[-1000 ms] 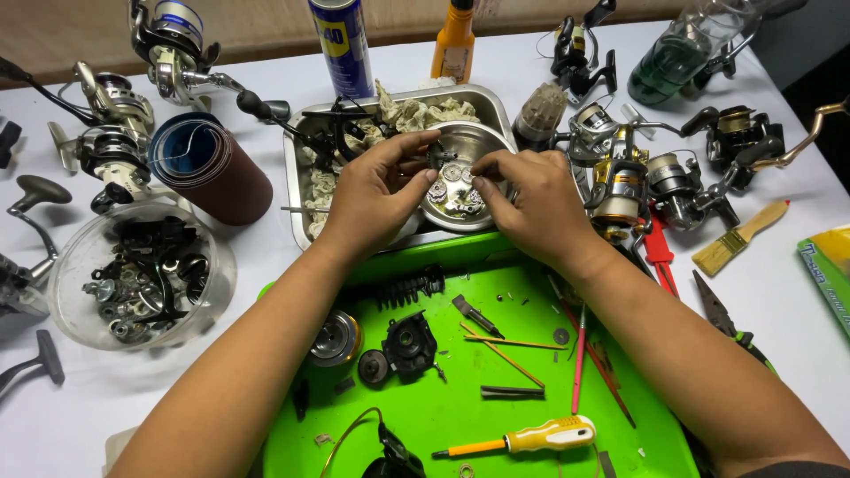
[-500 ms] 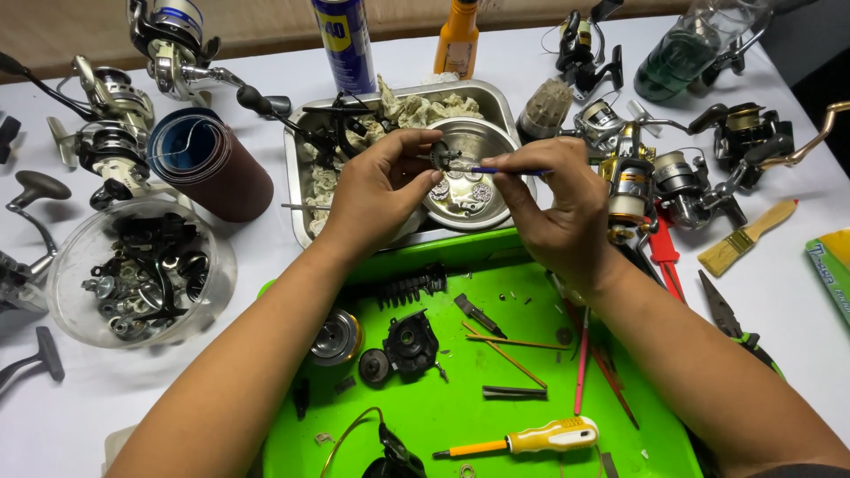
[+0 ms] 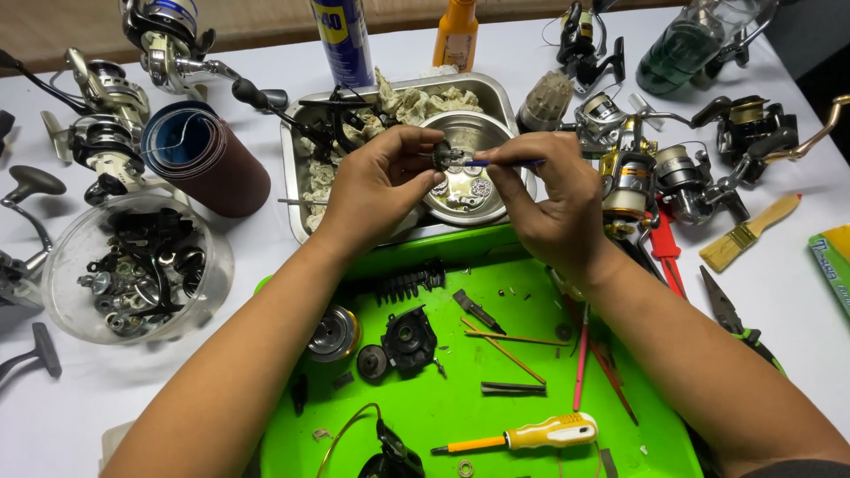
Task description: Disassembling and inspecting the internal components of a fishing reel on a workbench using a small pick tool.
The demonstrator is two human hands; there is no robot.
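Note:
My left hand (image 3: 382,181) pinches a small dark metal reel part (image 3: 447,158) above a round steel bowl (image 3: 469,168). My right hand (image 3: 551,199) holds a thin blue-handled tool (image 3: 505,163) whose tip touches that part. The bowl holds a few small gears and sits inside a rectangular steel tray (image 3: 301,190) with crumpled rags and dark parts. Both hands hover over the far edge of the green work tray (image 3: 460,398).
On the green tray lie a black reel housing (image 3: 409,338), a spool (image 3: 334,334), sticks and a yellow screwdriver (image 3: 531,434). A clear bowl of dark parts (image 3: 133,265) and a sandpaper roll (image 3: 204,159) stand left. Several fishing reels (image 3: 673,168), a brush (image 3: 748,232), pliers and spray cans surround.
Both hands lifted from the steel bowl with the small part, and my right hand brought the thin tool against it.

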